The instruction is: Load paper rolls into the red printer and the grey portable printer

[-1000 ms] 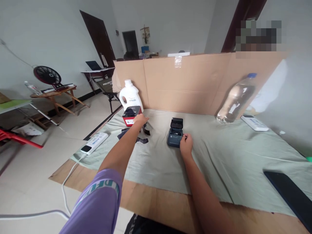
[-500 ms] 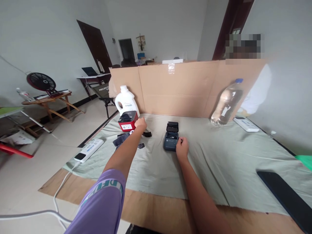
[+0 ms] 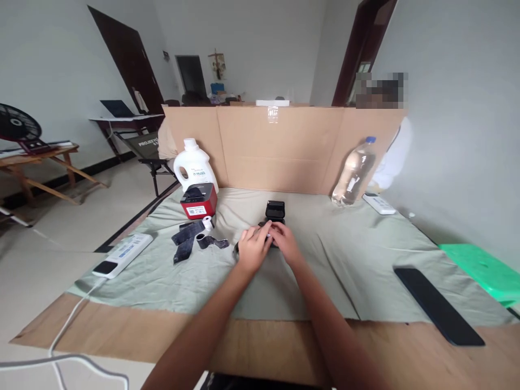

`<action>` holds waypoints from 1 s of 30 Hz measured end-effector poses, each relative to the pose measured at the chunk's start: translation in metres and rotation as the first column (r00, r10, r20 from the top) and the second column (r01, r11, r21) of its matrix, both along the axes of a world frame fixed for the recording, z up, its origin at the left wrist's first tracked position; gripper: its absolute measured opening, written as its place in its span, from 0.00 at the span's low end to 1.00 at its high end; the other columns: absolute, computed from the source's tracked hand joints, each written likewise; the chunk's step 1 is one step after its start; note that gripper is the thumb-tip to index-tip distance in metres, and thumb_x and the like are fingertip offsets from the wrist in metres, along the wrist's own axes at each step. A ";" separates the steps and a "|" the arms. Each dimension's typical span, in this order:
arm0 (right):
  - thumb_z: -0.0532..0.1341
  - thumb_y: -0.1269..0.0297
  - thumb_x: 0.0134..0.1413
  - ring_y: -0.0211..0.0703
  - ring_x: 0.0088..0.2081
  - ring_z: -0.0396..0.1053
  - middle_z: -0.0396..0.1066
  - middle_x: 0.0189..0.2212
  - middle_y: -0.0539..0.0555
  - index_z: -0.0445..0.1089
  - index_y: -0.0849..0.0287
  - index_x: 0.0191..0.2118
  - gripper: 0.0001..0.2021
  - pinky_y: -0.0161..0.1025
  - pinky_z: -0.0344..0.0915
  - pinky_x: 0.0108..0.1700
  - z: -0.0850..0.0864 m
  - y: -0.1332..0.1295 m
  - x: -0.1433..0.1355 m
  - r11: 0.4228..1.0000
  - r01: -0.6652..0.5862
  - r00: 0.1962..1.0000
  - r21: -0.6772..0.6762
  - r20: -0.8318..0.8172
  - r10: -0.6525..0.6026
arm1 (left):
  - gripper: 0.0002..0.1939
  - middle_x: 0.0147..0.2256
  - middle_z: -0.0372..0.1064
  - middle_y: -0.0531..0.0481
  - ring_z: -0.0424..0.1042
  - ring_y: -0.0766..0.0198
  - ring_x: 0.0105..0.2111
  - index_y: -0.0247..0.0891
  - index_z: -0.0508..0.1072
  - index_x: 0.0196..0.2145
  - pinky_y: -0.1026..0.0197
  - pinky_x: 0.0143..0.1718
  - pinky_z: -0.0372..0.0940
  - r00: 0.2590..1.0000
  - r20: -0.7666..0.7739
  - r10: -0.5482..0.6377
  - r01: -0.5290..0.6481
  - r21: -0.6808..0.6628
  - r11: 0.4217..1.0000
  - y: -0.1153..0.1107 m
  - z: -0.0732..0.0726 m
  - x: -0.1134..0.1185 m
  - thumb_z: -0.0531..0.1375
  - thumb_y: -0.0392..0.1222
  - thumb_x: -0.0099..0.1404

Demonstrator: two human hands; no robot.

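A small dark portable printer [image 3: 275, 210] stands on the cloth with its lid raised; its body is mostly covered by my hands. My left hand [image 3: 252, 248] is closed over the printer's left side, with a dark strip [image 3: 236, 251] from a paper roll trailing out beneath it. My right hand [image 3: 286, 244] is bent in from the right, its fingertips meeting the left ones above the printer. Between the fingers shows a bit of white; what the right fingers pinch is hidden. To the left lie a dark unrolled strip [image 3: 184, 238], a small white roll [image 3: 207, 222] and another dark roll [image 3: 202, 240].
Behind the rolls stand a red printer [image 3: 199, 201] and a white jug [image 3: 195, 165]. A water bottle [image 3: 354, 173] leans by the cardboard screen [image 3: 280, 157]. White power banks [image 3: 122, 255] and a black phone-like slab [image 3: 439, 306] lie toward the sides. A person sits behind the screen.
My left hand has come from beside the red printer to the portable printer, bringing the dark strip along. My right hand has shifted from the printer's side to over it. The view has turned right.
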State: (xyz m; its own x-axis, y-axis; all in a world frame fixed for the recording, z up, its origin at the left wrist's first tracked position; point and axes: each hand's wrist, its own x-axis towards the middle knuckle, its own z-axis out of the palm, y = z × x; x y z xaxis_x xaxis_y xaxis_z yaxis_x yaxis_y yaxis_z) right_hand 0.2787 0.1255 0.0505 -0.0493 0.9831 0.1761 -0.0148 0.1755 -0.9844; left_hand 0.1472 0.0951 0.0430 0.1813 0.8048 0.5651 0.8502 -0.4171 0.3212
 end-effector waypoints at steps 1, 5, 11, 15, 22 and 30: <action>0.62 0.56 0.49 0.39 0.27 0.67 0.73 0.31 0.52 0.72 0.58 0.40 0.14 0.34 0.62 0.27 0.003 0.001 0.004 0.996 -0.070 0.997 -0.061 0.018 0.072 | 0.24 0.49 0.74 0.41 0.70 0.51 0.52 0.44 0.66 0.62 0.51 0.52 0.61 1.000 0.003 -0.019 0.020 -0.005 1.000 0.001 -0.003 0.000 0.50 0.50 0.72; 0.64 0.63 0.44 0.38 0.26 0.66 0.73 0.28 0.51 0.74 0.61 0.39 0.13 0.32 0.59 0.25 0.016 0.018 0.014 0.953 -0.258 0.942 -0.158 0.176 0.284 | 0.25 0.48 0.75 0.42 0.73 0.52 0.47 0.43 0.63 0.64 0.52 0.50 0.64 0.998 0.019 -0.059 0.060 -0.028 0.998 0.005 -0.007 -0.006 0.51 0.50 0.72; 0.62 0.73 0.43 0.45 0.34 0.72 0.76 0.32 0.52 0.75 0.58 0.34 0.09 0.40 0.67 0.39 0.024 0.056 0.014 0.974 -0.215 0.804 0.067 0.578 0.138 | 0.26 0.52 0.73 0.43 0.74 0.54 0.49 0.43 0.60 0.65 0.53 0.51 0.66 0.995 0.096 -0.035 0.044 -0.096 0.994 -0.007 -0.008 -0.004 0.49 0.42 0.70; 0.60 0.75 0.46 0.46 0.38 0.73 0.77 0.38 0.53 0.76 0.58 0.39 0.13 0.42 0.67 0.44 0.020 0.075 0.035 0.981 -0.167 0.789 0.100 0.610 0.072 | 0.22 0.59 0.67 0.45 0.66 0.54 0.59 0.43 0.65 0.61 0.49 0.56 0.62 0.990 0.105 -0.098 0.109 -0.107 0.988 -0.011 -0.011 0.004 0.50 0.44 0.70; 0.58 0.72 0.53 0.47 0.43 0.72 0.76 0.42 0.56 0.75 0.58 0.42 0.12 0.45 0.66 0.50 -0.005 0.093 0.055 0.986 -0.113 0.759 0.119 0.651 0.009 | 0.26 0.64 0.59 0.43 0.57 0.49 0.64 0.40 0.67 0.59 0.40 0.64 0.50 0.979 -0.001 -0.204 0.203 -0.110 0.973 -0.007 -0.019 0.008 0.59 0.46 0.64; 0.55 0.70 0.58 0.48 0.48 0.67 0.74 0.43 0.54 0.72 0.56 0.45 0.12 0.48 0.62 0.55 -0.028 0.099 0.049 0.982 -0.046 0.743 0.182 0.663 -0.088 | 0.32 0.65 0.56 0.43 0.55 0.49 0.64 0.41 0.63 0.62 0.42 0.63 0.49 0.974 -0.036 -0.225 0.219 -0.111 0.969 -0.003 -0.021 0.007 0.61 0.49 0.62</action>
